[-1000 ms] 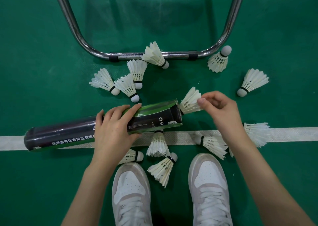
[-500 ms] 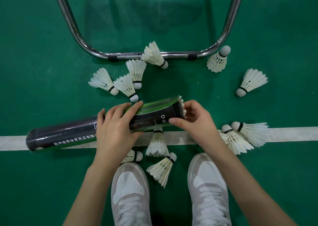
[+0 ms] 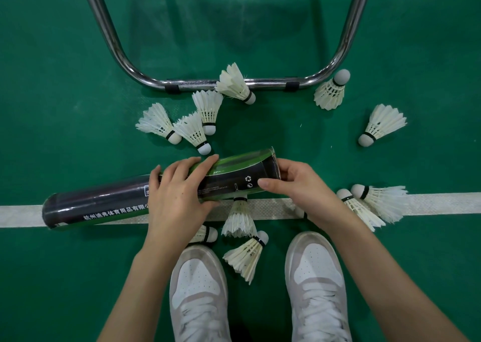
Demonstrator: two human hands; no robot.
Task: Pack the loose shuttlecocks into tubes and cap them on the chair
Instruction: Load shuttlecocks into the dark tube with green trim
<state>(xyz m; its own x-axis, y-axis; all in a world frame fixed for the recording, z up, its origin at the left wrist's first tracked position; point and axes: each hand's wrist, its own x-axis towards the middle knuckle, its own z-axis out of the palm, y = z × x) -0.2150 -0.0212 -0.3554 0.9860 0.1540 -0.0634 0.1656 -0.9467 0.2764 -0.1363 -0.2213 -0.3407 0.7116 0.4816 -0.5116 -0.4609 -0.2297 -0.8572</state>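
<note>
So my left hand (image 3: 179, 193) is curled over the tube's (image 3: 104, 201) middle, gripping it, and my right hand (image 3: 294, 183) cups its open end, thumb along the side. Both forearms bare.

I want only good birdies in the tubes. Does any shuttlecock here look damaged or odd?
Yes: the white feather shuttlecock lying on the white court line below the dark green-striped cardboard tube has ragged, splayed feather tips. Another lies askew across the chrome chair frame.
</note>
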